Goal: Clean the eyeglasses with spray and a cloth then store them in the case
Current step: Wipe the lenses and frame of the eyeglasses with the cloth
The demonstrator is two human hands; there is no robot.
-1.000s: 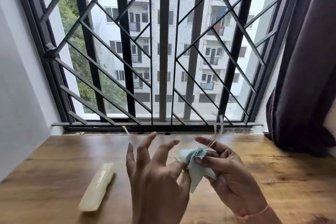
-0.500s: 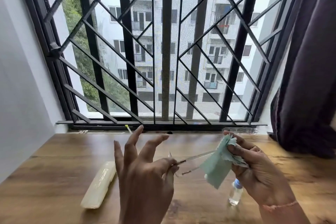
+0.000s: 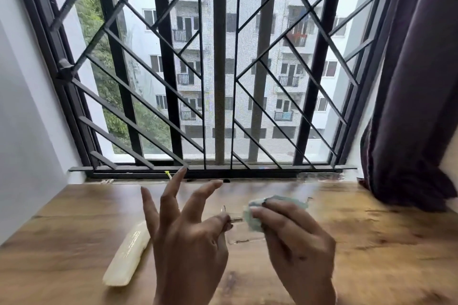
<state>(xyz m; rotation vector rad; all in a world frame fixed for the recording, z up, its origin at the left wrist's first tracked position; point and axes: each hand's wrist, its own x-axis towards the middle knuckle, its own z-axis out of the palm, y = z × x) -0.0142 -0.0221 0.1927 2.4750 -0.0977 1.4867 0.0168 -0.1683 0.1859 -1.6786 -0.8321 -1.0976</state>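
My left hand [image 3: 190, 242] pinches the glasses [image 3: 236, 219], right hand [image 3: 297, 238] grips the cloth [image 3: 251, 218]; rubbing hard could twist them loose.

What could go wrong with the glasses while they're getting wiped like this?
1. The left hand pinches the glasses with only its thumb and one finger, so a hard rub might make them slip and drop onto the table.
2. The right hand presses the cloth against the thin clear frame; pushing too hard could bend it.
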